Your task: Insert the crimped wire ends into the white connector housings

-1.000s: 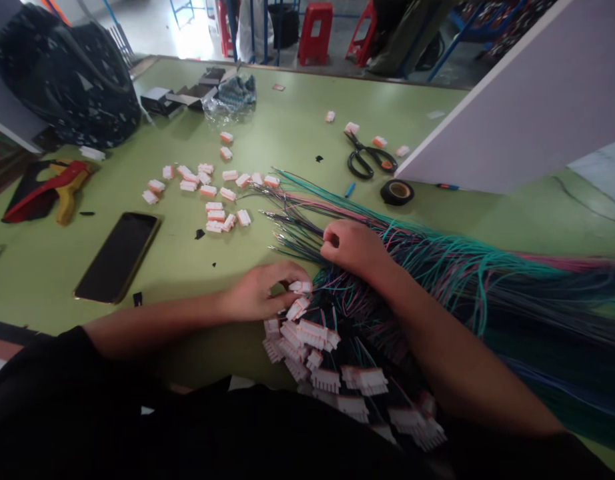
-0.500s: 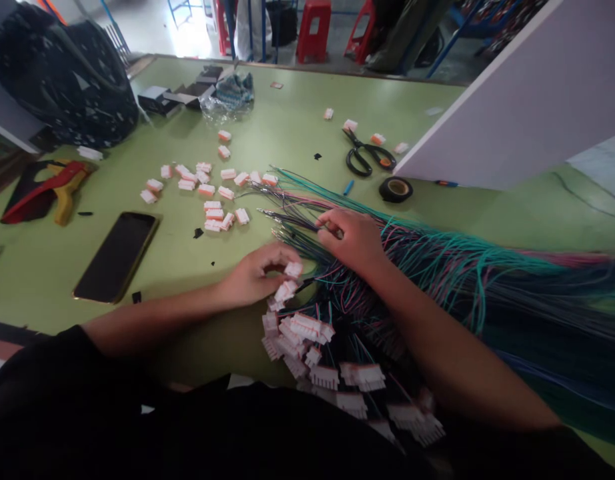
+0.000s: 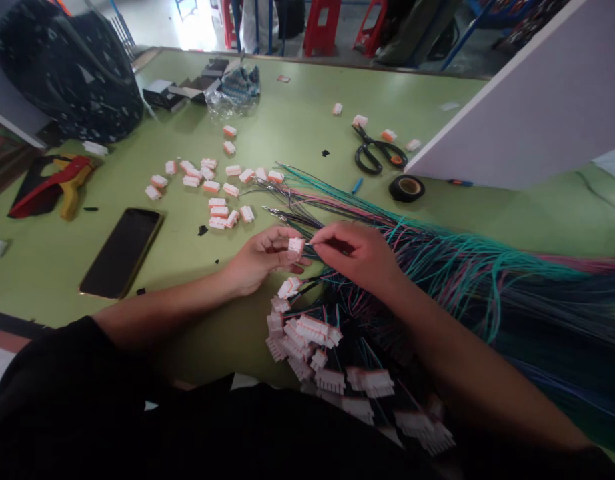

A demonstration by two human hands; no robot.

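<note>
Between the fingers of my left hand [image 3: 260, 259] is a small white and orange connector housing [image 3: 296, 246]. My right hand [image 3: 360, 252] pinches a thin wire [image 3: 309, 243] by its end, and the tip meets the side of the housing. Under both hands lies a thick bundle of teal, pink and dark wires [image 3: 437, 250] that runs off to the right. Several wired connectors [image 3: 312, 328] hang in a heap close to my body. Loose connector housings [image 3: 219, 212] are scattered left of the wire ends.
A phone [image 3: 121, 253] and red-yellow pliers [image 3: 62, 187] lie at the left. Scissors [image 3: 377, 150] and black tape [image 3: 406, 188] are at the right, beside a white panel [image 3: 517, 100]. A dark bag [image 3: 67, 73] and small boxes [image 3: 162, 93] stand farther back.
My left hand has risen with the connector housing, away from the heap. My right hand has come down from the wire ends with a wire and met the housing. The view has shifted slightly.
</note>
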